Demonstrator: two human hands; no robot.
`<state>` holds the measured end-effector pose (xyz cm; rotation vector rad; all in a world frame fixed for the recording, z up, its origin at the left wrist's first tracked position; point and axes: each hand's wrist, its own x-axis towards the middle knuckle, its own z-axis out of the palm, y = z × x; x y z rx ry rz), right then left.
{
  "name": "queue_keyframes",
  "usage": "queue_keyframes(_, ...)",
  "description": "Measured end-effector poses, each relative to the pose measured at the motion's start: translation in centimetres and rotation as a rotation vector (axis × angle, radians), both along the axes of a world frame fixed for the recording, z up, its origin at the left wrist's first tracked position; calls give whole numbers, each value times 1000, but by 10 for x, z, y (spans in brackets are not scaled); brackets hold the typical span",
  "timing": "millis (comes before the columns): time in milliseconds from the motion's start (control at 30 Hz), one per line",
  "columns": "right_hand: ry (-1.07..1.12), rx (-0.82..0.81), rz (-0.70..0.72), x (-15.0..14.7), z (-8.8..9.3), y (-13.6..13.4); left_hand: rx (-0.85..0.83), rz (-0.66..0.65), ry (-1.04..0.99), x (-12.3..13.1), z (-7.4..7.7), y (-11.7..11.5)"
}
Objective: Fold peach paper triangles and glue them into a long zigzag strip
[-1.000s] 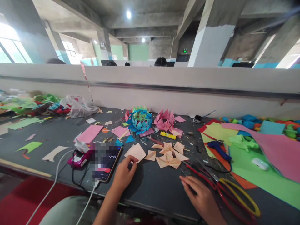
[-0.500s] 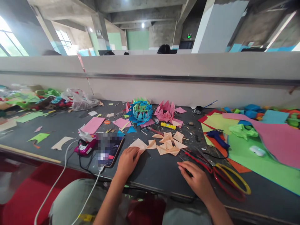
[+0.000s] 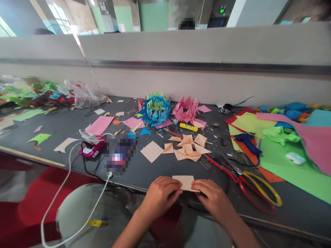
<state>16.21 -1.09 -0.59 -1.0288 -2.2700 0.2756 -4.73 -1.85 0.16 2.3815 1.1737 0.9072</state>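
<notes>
A small piece of peach paper (image 3: 184, 182) is pinched between my two hands at the table's front edge. My left hand (image 3: 163, 193) closes on its left side, and my right hand (image 3: 210, 194) grips the right side. Beyond them lies a flat peach paper square (image 3: 152, 152). Several folded peach paper pieces (image 3: 188, 151) sit in a cluster to its right. Farther back stand a blue and green folded-paper ball (image 3: 156, 110) and a pink folded-paper ring (image 3: 185, 109), with a yellow glue stick (image 3: 188, 127) in front.
Scissors (image 3: 248, 186) with red and yellow handles lie to the right, near a blue glue gun (image 3: 248, 144) and coloured sheets (image 3: 297, 172). To the left are a phone (image 3: 120, 155) on a white cable and a magenta power strip (image 3: 91, 148). A low partition (image 3: 165, 77) runs behind.
My left hand has moved right and nearer, off the paper square, now holding a piece of peach paper. My right hand, empty before, has closed on its other side. The view has tilted down.
</notes>
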Motion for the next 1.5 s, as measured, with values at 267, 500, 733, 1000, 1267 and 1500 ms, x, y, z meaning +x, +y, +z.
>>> queue_keyframes(267,35,-338,-161,-1,10,0,-177,164,58,6,5,5)
queue_keyframes(500,-99,-333,-398,-16,13,12,-227,335,81,14,2,4)
queue_keyframes(733,-170,-341,-446,-19,13,15,-282,370,136,17,6,7)
queue_keyframes(1000,-216,-399,-456,-21,16,19,-265,377,171,18,6,7)
queue_keyframes(1267,-213,-96,-471,-31,18,8,-181,167,464,-2,19,23)
queue_keyframes(1500,-270,-1,-255,-49,8,-20,-213,139,473,-6,28,29)
